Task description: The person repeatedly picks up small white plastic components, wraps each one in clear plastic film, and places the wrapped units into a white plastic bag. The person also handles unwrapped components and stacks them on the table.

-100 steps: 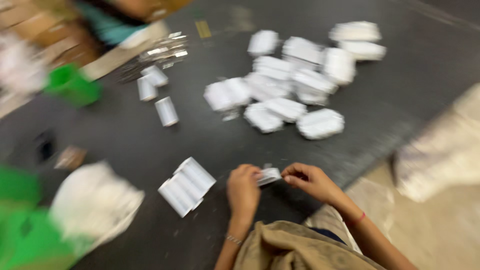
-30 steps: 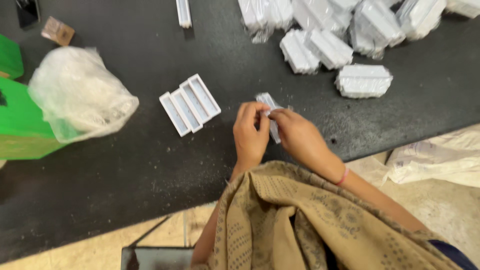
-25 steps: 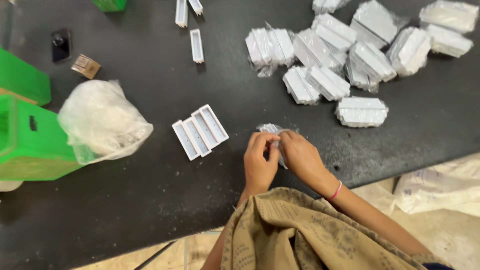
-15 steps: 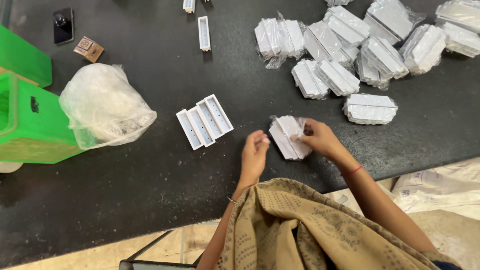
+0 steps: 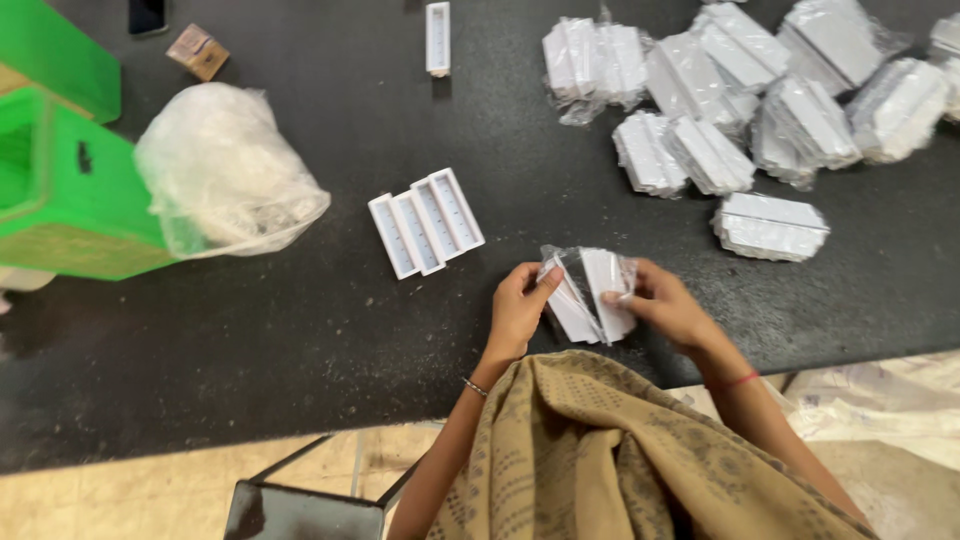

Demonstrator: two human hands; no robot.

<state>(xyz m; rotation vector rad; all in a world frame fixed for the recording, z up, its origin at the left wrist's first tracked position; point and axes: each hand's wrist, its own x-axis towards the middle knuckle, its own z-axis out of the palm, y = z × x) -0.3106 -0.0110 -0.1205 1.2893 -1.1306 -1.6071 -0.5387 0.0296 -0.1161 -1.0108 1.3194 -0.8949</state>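
A head-worn camera looks down at a dark grey, speckled work table (image 5: 300,330) and the wearer's two bare hands.

Near the table's front edge, at about five o'clock from its middle, both hands hold one thing between them: a small clear plastic packet of flat white rectangular plastic pieces (image 5: 590,292). The left hand (image 5: 518,308) pinches the packet's left edge with thumb and fingertips. The right hand (image 5: 668,305) grips the right edge, fingers curled over the film. The wrap looks pulled open or loosened at the top, though glare on the film makes that hard to confirm.

At ten o'clock from the packet, three long white plastic trays (image 5: 426,221) lie side by side, touching, and apart from the hands. At one to two o'clock sits a heap of similar wrapped white bundles (image 5: 740,100), the nearest one (image 5: 770,225) just beyond the right hand. At nine to ten o'clock a crumpled clear plastic bag (image 5: 225,175) rests against a bright green plastic crate (image 5: 70,190).

The risks, as a judgement: the film is thin and slick, so an uneven pull could tear it suddenly and spill the white pieces. The packet sits close to the table's near edge, so loose pieces could slide off to the floor. The pinch grips are light, so the bundle could slip out sideways.
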